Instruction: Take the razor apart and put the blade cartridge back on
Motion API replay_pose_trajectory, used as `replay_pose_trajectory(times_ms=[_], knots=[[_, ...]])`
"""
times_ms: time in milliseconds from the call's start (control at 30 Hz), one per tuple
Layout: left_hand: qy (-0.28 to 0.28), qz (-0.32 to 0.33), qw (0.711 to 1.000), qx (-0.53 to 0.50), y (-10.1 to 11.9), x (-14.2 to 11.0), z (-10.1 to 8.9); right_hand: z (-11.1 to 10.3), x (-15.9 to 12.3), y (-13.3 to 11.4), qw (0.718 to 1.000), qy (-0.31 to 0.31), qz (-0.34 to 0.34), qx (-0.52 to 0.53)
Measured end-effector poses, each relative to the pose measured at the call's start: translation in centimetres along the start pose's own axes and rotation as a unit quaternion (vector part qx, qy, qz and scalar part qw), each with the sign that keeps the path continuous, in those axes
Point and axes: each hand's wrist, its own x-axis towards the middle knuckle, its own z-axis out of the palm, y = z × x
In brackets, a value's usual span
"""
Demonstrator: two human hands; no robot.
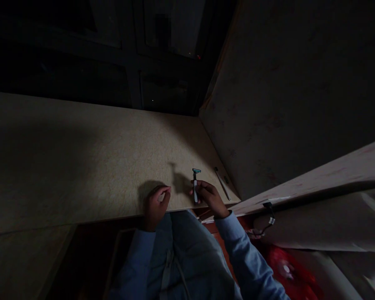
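Observation:
In the head view my right hand grips a razor by its pale handle. The razor stands roughly upright, with its teal and dark head at the top, above the front edge of the stone-patterned ledge. To the left, my left hand rests at that same edge with curled fingers, thumb and fingertips drawn together. Nothing shows between them. A toothbrush lies on the ledge to the right of my right hand, beside a small dark object.
A dark window closes off the back of the ledge. On the right a patterned wall rises. Low at the right are a black cable with a white tag and a red plastic bag. Light is dim, with hand shadows on the ledge.

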Motion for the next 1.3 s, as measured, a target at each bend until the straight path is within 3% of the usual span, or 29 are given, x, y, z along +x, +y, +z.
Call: replay_pose_trajectory(times_ms=[333, 467, 567, 700, 833, 933, 1033, 1133, 1300], knots=[[-0.030, -0.145, 0.981, -0.123, 1.6, -0.4, -0.6, 7.1, 0.1, 2.7, 0.991, -0.122, -0.019, 0.053], [-0.030, -0.181, 0.971, -0.153, 2.0, -0.3, -0.9, 8.2, 0.6, 3.9, 0.989, -0.140, -0.048, 0.026], [-0.022, -0.187, 0.970, -0.152, 2.2, -0.2, -0.9, 7.8, 0.5, 4.1, 0.987, -0.155, -0.029, 0.000], [0.018, -0.187, 0.971, -0.148, 1.9, 0.0, -0.8, 5.4, 0.0, 2.9, 0.988, -0.125, -0.046, -0.079], [0.037, -0.171, 0.973, -0.148, 1.6, 0.1, -0.8, -0.8, 0.0, 1.1, 0.963, 0.011, -0.118, -0.244], [0.031, -0.168, 0.975, -0.144, 1.5, -0.1, -0.8, -6.4, 0.1, 0.4, 0.905, 0.106, -0.101, -0.399], [0.024, -0.169, 0.977, -0.131, 1.4, -0.3, -0.7, -10.3, -0.2, 0.6, 0.828, 0.177, -0.048, -0.529], [0.018, -0.172, 0.978, -0.113, 1.2, -0.4, -0.7, -11.6, -0.5, 1.2, 0.788, 0.161, 0.012, -0.594], [0.007, -0.160, 0.983, -0.087, 1.0, -0.4, -0.7, -11.4, -0.2, 2.0, 0.768, 0.134, 0.034, -0.626]])
